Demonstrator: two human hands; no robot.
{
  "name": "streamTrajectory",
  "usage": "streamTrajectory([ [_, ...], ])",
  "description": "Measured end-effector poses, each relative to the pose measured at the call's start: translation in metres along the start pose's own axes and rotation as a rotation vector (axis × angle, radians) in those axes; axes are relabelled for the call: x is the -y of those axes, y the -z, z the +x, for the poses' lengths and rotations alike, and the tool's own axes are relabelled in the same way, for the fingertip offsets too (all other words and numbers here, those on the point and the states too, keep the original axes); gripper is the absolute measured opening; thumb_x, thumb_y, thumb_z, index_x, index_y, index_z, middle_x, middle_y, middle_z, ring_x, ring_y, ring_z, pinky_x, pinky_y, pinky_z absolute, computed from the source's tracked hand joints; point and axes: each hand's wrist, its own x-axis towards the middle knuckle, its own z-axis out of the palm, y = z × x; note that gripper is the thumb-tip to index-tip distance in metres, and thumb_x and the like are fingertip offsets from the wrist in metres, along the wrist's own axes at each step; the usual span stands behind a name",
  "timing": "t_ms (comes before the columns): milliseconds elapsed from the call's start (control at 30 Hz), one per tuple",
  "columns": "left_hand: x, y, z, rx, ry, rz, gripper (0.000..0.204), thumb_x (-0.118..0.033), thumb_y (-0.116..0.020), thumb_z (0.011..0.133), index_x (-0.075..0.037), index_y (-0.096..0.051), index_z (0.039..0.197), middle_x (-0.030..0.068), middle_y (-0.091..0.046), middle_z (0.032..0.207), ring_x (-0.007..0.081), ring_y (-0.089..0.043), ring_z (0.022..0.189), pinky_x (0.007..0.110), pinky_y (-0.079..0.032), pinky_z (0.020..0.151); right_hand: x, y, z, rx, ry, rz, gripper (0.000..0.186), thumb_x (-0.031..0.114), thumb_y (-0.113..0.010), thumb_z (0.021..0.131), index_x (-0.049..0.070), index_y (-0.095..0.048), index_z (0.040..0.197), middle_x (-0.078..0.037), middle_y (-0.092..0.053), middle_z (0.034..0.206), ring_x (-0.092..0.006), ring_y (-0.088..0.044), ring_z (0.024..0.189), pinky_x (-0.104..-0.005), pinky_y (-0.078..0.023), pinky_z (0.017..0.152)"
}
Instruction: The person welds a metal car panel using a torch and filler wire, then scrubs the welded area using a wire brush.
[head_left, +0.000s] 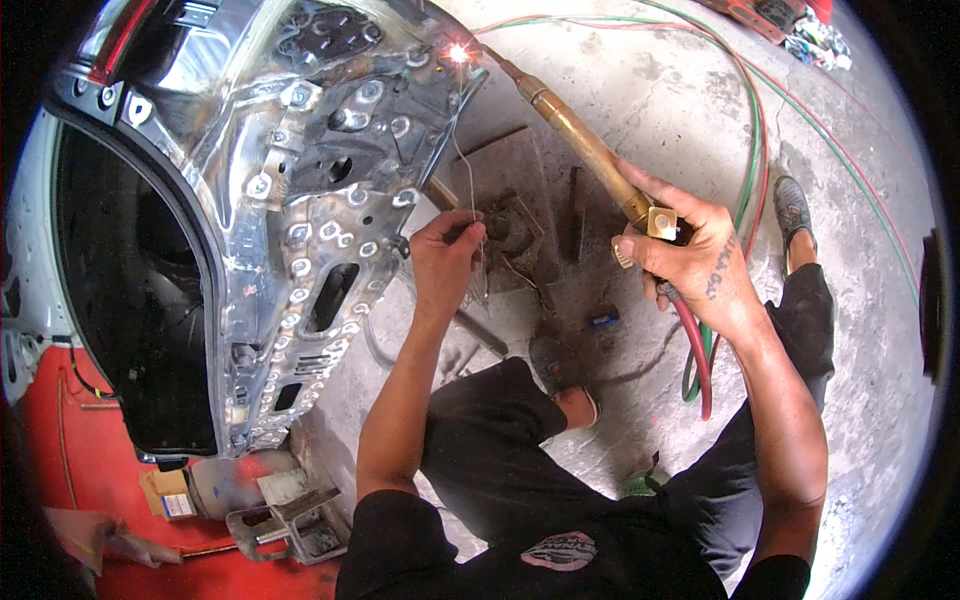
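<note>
My right hand (708, 268) is closed around the valve end of a long brass gas torch (590, 150), thumb and fingers by its knobs. The torch slants up and left to a bright glowing spot (458, 53) at the upper right edge of a bare metal car body panel (292, 235). In a pinch, my left hand (440, 265) holds a thin filler rod (462, 150), whose upper end runs up to the glow. Beside this hand stands the panel's right edge. Round weld marks and holes cover the panel. Glare hides the exact contact between flame, rod and metal.
A red hose (693, 338) and a green hose (752, 150) loop across the concrete floor (870, 320). Metal scraps (515, 165) lie below the panel. At lower left are a metal bracket (312, 530), a small cardboard box (166, 495) and a red surface (45, 430).
</note>
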Motion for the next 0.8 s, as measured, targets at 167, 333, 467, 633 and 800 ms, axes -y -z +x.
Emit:
streamTrajectory([
  [167, -0.0039, -0.0007, -0.0003, 0.008, 0.0, -0.015, 0.013, -0.004, -0.073, 0.095, 0.001, -0.076, 0.106, 0.0019, -0.071, 0.08, 0.0056, -0.057, 0.062, 0.023, -0.044, 0.053, 0.0023, -0.0004, -0.0006, -0.002, 0.001, -0.01, 0.067, 0.004, -0.075, 0.089, 0.009, -0.055, 0.153, 0.001, -0.065, 0.073, -0.0072, -0.059, 0.055, -0.0256, -0.05, 0.048],
  [333, -0.0011, 0.0002, 0.0006, 0.018, -0.001, -0.02, 0.012, -0.004, -0.073, 0.096, 0.001, -0.076, 0.107, 0.0019, -0.071, 0.079, 0.0059, -0.058, 0.062, 0.023, -0.044, 0.054, 0.0021, -0.0012, -0.0007, -0.016, -0.014, -0.003, 0.066, 0.004, -0.075, 0.089, 0.009, -0.056, 0.152, 0.001, -0.065, 0.074, -0.0071, -0.059, 0.055, -0.0257, -0.05, 0.048],
  [467, -0.002, -0.0012, 0.0, 0.015, 0.006, -0.016, 0.012, -0.005, -0.073, 0.096, 0.001, -0.076, 0.106, 0.0021, -0.071, 0.079, 0.0064, -0.058, 0.061, 0.023, -0.045, 0.053, 0.003, -0.0012, -0.0005, -0.012, -0.021, 0.0, 0.066, 0.004, -0.075, 0.089, 0.009, -0.056, 0.152, 0.001, -0.065, 0.074, -0.007, -0.059, 0.055, -0.0256, -0.05, 0.048],
  [633, -0.0005, 0.0012, 0.0008, 0.013, 0.01, -0.029, 0.013, -0.005, -0.073, 0.096, 0.0, -0.076, 0.107, 0.0024, -0.071, 0.078, 0.0067, -0.058, 0.06, 0.024, -0.045, 0.052, -0.0006, 0.0009, 0.001, 0.016, -0.011, -0.019, 0.068, 0.005, -0.078, 0.091, 0.011, -0.052, 0.155, -0.004, -0.07, 0.084, -0.0084, -0.06, 0.056, -0.0252, -0.048, 0.046],
  [800, -0.0035, -0.0006, 0.0012, 0.014, 0.008, -0.023, 0.013, -0.005, -0.072, 0.096, 0.001, -0.076, 0.107, 0.0024, -0.071, 0.079, 0.0063, -0.058, 0.061, 0.024, -0.044, 0.052, 0.0016, -0.0003, -0.0007, -0.012, -0.012, 0.0, 0.066, 0.004, -0.075, 0.089, 0.009, -0.056, 0.152, 0.001, -0.065, 0.074, -0.007, -0.059, 0.055, -0.0259, -0.05, 0.049],
])
